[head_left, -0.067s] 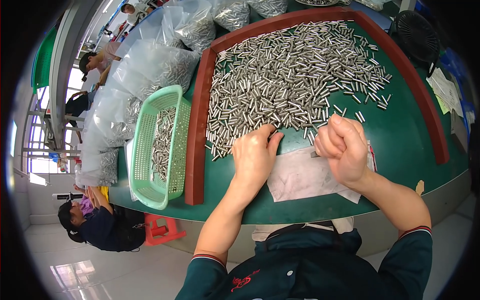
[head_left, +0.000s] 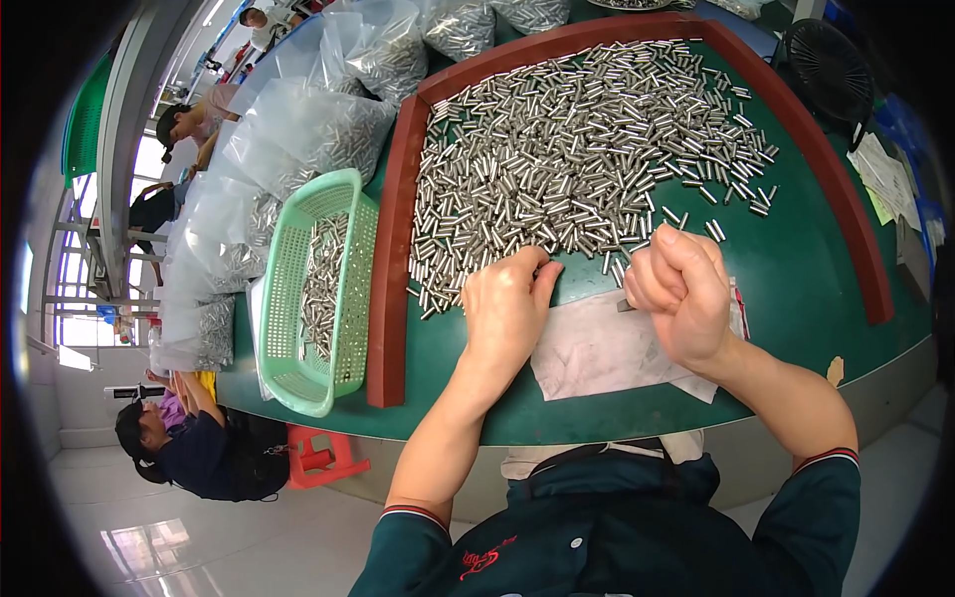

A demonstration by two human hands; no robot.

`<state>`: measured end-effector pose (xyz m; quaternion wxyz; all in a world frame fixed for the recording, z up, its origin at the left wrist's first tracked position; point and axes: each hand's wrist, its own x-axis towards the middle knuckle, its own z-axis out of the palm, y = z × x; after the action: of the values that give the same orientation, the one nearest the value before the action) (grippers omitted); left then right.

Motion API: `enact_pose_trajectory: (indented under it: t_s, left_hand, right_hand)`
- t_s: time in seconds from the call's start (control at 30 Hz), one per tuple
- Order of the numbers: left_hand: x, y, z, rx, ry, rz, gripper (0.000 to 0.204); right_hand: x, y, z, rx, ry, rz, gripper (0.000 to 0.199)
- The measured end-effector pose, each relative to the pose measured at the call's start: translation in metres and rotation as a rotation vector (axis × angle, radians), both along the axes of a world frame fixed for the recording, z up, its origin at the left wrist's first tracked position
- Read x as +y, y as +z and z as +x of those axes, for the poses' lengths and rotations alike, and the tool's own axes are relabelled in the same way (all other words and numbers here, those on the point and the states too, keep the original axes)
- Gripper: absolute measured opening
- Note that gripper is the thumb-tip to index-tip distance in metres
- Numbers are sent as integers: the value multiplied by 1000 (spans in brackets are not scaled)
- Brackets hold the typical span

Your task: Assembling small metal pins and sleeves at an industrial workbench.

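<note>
Short shiny metal pins (head_left: 557, 149) lie in a wide, loose heap on the green tabletop. My left hand (head_left: 504, 308) is at the heap's near edge, back of the hand up, with fingers curled and thumb close to the index finger. What it grips, if anything, is hidden. To its right, my right hand (head_left: 684, 294) is closed above a stained whitish cloth (head_left: 602, 348), fingers folded in and thumb on top. A small grey piece (head_left: 625, 305) shows beside its curled fingers; whether it is held I cannot tell.
A brown-red raised border (head_left: 393, 289) frames the heap on the left, back and right. Left of it stands a pale green basket (head_left: 353, 328) partly filled with pins. Clear bags of pins (head_left: 348, 134) line the far left. A black fan (head_left: 828, 70) stands at back right. Co-workers sit at left.
</note>
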<state>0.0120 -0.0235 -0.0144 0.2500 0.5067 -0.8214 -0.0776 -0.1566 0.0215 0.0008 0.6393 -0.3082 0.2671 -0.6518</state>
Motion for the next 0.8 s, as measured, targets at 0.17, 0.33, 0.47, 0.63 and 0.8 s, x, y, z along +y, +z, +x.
enact_pose_trajectory:
  t_s: [0.17, 0.33, 0.47, 0.63, 0.8]
  left_hand:
    - [10, 19, -4, 170, -175, 271, 8]
    - [16, 17, 0, 264, -473, 486, 13]
    - [15, 22, 4, 208, -298, 647, 15]
    - [23, 20, -4, 79, -306, 504, 9]
    - [21, 17, -4, 130, -341, 471, 8]
  right_hand:
    - [0, -1, 0, 6, -11, -2, 42]
    - [0, -4, -2, -7, 3, 0, 42]
    - [1, -3, -1, 53, -17, -11, 41]
    - [1, -3, 0, -42, 39, -66, 40]
    - [1, -5, 3, -35, 50, -35, 40]
